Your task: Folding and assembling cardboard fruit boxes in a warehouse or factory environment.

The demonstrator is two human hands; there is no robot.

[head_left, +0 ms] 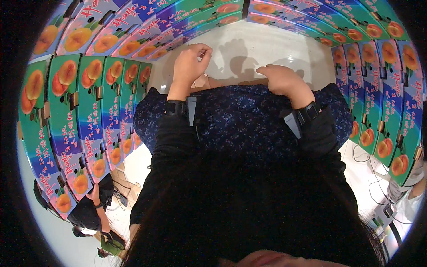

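My left hand (191, 64) is raised above the pale floor, its fingers curled in toward the thumb. A small gap shows inside the curl, with nothing visible in it. Opposite it, my right hand (287, 81) has its back turned up. One finger points left, while the others bend under the palm, where anything held would be hidden. The hands are well apart, and neither touches a box. Dark bands (308, 112) with grey pieces are strapped round both wrists. Below the hands spreads a dark blue floral cloth (240, 115) over my lap.
Stacked green, blue and pink cartons printed with peaches form walls at the left (64, 111), at the back (200, 20) and at the right (387, 98). Shadows of hands fall on the pale floor (267, 42). Behind at lower left is another person's arm (103, 218); cables (371, 167) trail at lower right.
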